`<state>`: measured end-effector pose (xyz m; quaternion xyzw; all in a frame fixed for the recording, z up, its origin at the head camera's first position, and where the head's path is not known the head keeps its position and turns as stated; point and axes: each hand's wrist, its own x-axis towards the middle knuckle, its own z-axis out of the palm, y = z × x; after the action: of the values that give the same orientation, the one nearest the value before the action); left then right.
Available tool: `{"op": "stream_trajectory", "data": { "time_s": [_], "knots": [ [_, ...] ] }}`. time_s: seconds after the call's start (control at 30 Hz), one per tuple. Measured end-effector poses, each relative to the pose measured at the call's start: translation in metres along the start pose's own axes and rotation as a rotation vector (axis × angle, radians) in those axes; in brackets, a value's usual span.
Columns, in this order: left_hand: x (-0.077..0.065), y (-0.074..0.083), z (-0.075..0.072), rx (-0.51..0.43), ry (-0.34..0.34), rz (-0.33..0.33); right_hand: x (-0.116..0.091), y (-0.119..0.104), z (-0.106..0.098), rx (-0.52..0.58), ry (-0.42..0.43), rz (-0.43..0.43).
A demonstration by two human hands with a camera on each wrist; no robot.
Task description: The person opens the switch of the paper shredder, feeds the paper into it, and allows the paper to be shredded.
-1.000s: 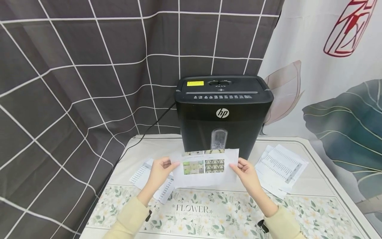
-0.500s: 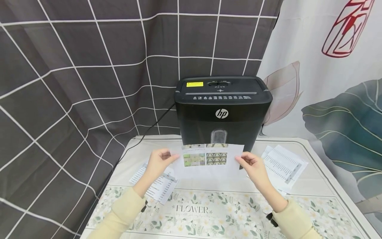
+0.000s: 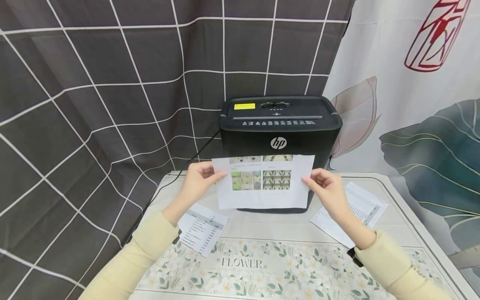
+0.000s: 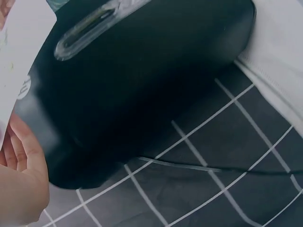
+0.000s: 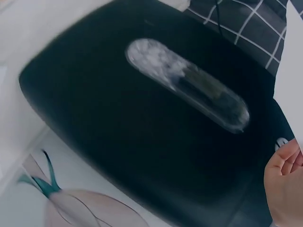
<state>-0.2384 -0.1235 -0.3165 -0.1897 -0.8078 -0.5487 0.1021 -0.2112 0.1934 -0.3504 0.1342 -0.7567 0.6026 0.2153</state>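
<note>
Both hands hold up one white sheet of paper (image 3: 262, 199) printed with small colour pictures. The left hand (image 3: 200, 179) pinches its left edge between thumb and fingers; the right hand (image 3: 328, 189) pinches the right edge. Behind the sheet stands a black HP paper shredder (image 3: 247, 139), its front window and lower front covered by the paper in the head view. The sheet's top edge is below the HP logo. In the right wrist view the shredder's clear window (image 5: 187, 85) shows white scraps inside. The left wrist view catches part of the left hand (image 4: 23, 161) at the paper's edge.
Printed sheets (image 3: 204, 231) lie left on the table, partly under the left forearm. More printed sheets (image 3: 365, 206) lie at the right. A black power cord (image 3: 176, 175) runs from the shredder down the left side. A dark gridded curtain (image 3: 150, 54) hangs behind.
Both hands have raised the sheet and brought it toward the shredder, so it now covers the window. The forearms reach farther forward, and the hands stand slightly wider apart than one second ago.
</note>
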Motion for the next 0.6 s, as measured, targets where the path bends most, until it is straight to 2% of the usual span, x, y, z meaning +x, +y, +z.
{"op": "stream_trajectory", "data": {
  "time_s": [0.13, 0.27, 0.5, 0.6],
  "knots": [
    [0.013, 0.014, -0.007, -0.012, 0.002, 0.014, 0.012, -0.018, -0.008, -0.071, -0.042, -0.074],
    [0.025, 0.028, -0.015, -0.031, -0.015, 0.029, 0.023, -0.036, -0.017, -0.152, -0.092, -0.111],
    [0.048, 0.044, -0.024, 0.014, -0.038, 0.093, 0.048, -0.057, -0.033, -0.216, -0.172, -0.061],
    [0.062, 0.053, -0.026, 0.005, -0.036, 0.129, 0.059, -0.066, -0.039, -0.177, -0.181, -0.029]
  ]
}}
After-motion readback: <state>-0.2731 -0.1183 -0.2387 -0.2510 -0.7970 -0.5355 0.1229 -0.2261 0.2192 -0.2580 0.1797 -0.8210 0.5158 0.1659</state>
